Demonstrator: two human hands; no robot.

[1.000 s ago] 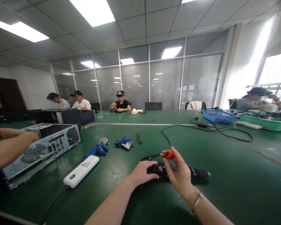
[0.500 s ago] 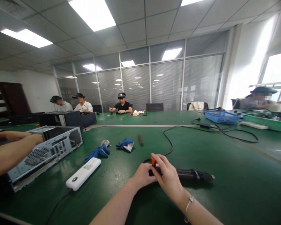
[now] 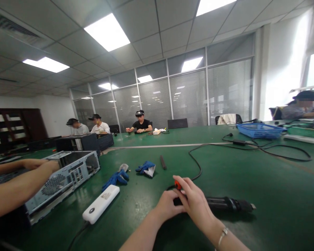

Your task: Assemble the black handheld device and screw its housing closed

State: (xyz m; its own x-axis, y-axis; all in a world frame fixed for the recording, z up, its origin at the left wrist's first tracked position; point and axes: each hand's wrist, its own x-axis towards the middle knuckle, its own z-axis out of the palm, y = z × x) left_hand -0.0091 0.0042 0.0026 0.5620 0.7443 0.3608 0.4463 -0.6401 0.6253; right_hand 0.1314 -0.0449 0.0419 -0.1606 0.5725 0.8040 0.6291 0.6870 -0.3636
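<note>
A black corded tool that looks like an electric screwdriver (image 3: 227,204) lies across the green table, its metal tip to the right. My left hand (image 3: 169,205) is closed around the black end of it, partly covered by the other hand. Just above, my right hand (image 3: 195,200) pinches a small orange-red piece (image 3: 177,184) between thumb and fingers. Whether that piece is joined to the black tool is hidden by the fingers. From behind my hands a black cable (image 3: 198,167) runs off to the back right.
Left stand an open computer case (image 3: 73,176), with a co-worker's arms (image 3: 28,177) at it, and a white power strip (image 3: 101,204). Blue gloves (image 3: 117,177) and a dark bar (image 3: 163,162) lie ahead. A blue basket (image 3: 261,131) sits back right. Several people sit around the table.
The whole view has shifted, so things appear further right and slightly lower. Both hands keep the same hold; the right fingers have turned a little around the orange-red piece.
</note>
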